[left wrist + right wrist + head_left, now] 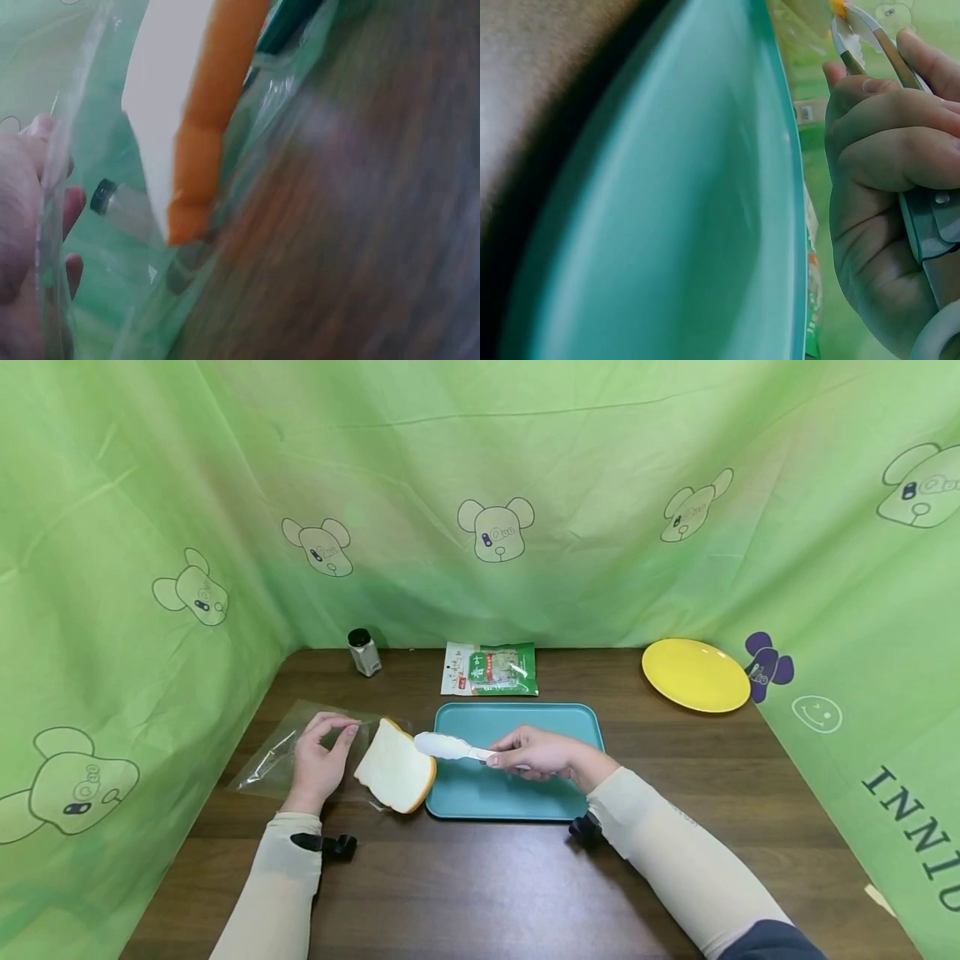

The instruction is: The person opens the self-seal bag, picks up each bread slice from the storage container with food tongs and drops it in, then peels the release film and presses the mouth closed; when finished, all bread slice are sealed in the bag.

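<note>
A slice of white bread [396, 768] with an orange-brown crust is held between the white tips of tongs [450, 747]. My right hand [536, 752] grips the tongs above the teal tray [517, 802]; in the right wrist view their two arms [896, 56] meet at a bit of crust. At the left, my left hand [318, 760] pinches the edge of a clear plastic bag [273, 760]. In the left wrist view the bread [199, 150] appears close to the bag's film; whether part of it is still inside, I cannot tell.
Behind the bag stands a small black-capped shaker [364, 653]. A green and white packet [490, 669] lies beyond the tray, and a yellow plate [696, 675] sits at the back right. Green cloth [600, 585] hangs around the wooden table [450, 885].
</note>
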Action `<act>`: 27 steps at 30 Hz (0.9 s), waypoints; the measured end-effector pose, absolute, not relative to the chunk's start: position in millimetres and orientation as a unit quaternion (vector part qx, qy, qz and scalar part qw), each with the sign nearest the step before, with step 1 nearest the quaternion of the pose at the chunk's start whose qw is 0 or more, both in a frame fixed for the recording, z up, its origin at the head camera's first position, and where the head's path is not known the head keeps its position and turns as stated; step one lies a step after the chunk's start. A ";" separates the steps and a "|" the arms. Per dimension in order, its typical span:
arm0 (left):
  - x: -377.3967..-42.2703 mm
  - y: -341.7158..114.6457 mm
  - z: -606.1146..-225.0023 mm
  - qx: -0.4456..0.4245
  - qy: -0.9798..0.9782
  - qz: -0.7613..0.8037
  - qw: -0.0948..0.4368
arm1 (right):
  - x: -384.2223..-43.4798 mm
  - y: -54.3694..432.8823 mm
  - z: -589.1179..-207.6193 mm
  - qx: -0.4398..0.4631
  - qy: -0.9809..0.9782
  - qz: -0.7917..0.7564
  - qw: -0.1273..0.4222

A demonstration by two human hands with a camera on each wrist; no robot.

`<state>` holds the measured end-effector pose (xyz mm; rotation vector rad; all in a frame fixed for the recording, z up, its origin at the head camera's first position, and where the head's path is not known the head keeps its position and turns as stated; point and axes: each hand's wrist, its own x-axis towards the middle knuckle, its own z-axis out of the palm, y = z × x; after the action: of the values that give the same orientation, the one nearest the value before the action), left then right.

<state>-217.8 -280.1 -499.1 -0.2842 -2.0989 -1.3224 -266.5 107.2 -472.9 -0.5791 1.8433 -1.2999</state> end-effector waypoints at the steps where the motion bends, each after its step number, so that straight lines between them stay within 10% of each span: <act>1: -215.0 -278.7 -494.9 -0.114 -0.798 -0.503 0.312 | -267.4 107.4 -472.7 -0.228 0.727 -0.513 0.395; 27: -207.8 -267.0 -483.3 -0.119 -0.792 -0.524 0.291 | -283.1 73.7 -466.9 -0.250 0.726 -0.504 0.396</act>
<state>-207.8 -267.0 -483.3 -0.3167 -2.1113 -1.3967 -283.1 73.7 -466.9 -0.6347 1.8396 -1.2779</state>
